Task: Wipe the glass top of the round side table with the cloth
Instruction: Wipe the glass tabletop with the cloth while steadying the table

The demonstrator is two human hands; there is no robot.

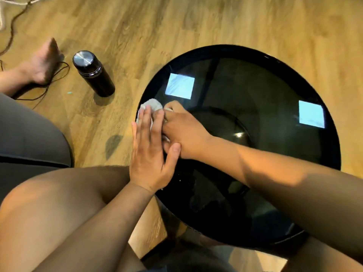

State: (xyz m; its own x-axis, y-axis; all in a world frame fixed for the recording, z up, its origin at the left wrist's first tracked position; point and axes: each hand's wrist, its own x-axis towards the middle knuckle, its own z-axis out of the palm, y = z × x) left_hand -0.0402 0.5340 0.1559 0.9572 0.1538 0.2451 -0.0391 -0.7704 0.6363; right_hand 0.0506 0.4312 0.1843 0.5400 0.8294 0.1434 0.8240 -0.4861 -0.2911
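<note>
A: How is your light?
B: Warm, fairly dim; two bright square reflections glare on the far half of your table (245,85).
A: And sharpness?
B: Soft throughout; floor planks (137,26) left of the table curve with wide-angle distortion.

My left hand (149,154), right hand (182,130): bare, broad backs, knuckles plain. Left thumb (173,152): nail trimmed short, rounded tip. Left forearm (110,218), right forearm (284,173): uncovered right to frame edge. Thigh (59,203) bare, knee rounded. Foot (44,63) bare. Grey fabric (29,134) by thigh, dark band along lower edge; shorts or seat, cannot tell.
</note>
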